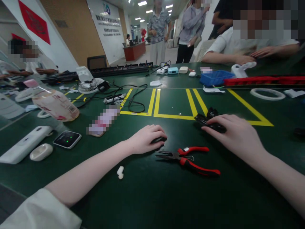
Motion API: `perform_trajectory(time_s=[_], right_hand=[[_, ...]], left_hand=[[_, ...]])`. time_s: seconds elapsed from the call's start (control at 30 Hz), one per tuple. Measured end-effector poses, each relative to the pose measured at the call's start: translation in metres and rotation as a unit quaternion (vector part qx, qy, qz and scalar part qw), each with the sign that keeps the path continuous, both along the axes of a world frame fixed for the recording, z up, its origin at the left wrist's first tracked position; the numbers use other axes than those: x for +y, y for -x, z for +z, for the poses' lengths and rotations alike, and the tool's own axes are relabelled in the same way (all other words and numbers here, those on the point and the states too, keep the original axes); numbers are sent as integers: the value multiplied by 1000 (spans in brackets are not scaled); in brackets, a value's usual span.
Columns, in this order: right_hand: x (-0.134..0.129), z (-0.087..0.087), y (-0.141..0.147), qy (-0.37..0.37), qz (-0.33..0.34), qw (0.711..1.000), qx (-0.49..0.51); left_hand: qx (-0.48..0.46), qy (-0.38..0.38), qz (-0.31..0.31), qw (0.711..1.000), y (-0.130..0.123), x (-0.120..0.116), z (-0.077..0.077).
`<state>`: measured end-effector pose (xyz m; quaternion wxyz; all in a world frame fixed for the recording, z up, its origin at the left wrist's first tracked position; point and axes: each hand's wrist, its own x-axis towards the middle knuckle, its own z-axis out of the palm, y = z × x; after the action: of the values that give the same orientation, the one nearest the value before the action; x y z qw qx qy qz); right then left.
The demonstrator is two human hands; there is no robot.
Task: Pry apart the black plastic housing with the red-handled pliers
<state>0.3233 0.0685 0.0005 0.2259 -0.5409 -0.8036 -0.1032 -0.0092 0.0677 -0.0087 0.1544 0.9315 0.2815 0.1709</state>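
Note:
My left hand [150, 137] is closed around a small black part [159, 139], low over the green table [143, 200]. On the right, my right hand [234, 130] has its thumb and fingers around a black piece [218, 127]. Other black parts [211, 113] lie just beyond those fingers, partly hidden. Red-handled long-nose pliers [176, 155] rest between the hands with their handles spread, jaws towards the left. A small white earbud-like piece [120, 172] lies nearer to me, below my left forearm.
At left are a phone [103, 122], a bottle [56, 103], a smartwatch [67, 139] and a white power bank [26, 143]. Black cables [135, 103] lie by yellow tape frames [175, 116]. Behind are a blue tray [215, 77] and a seated person [247, 47].

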Motion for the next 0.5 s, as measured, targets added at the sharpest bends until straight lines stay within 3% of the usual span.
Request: perform_trajectory(time_s=[0.3,0.37,0.5], right_hand=[[14,2,-30,-80,-106,983,-124],[16,-1,-37,-87,-100,980,-147],[22,-10,-43,-89,-88,980,-155]], left_hand=[[11,-28,-10,999,-1,2,-3],[20,-30,-9,999,3,3,0],[-19,-43,64,997,32,7,15]])
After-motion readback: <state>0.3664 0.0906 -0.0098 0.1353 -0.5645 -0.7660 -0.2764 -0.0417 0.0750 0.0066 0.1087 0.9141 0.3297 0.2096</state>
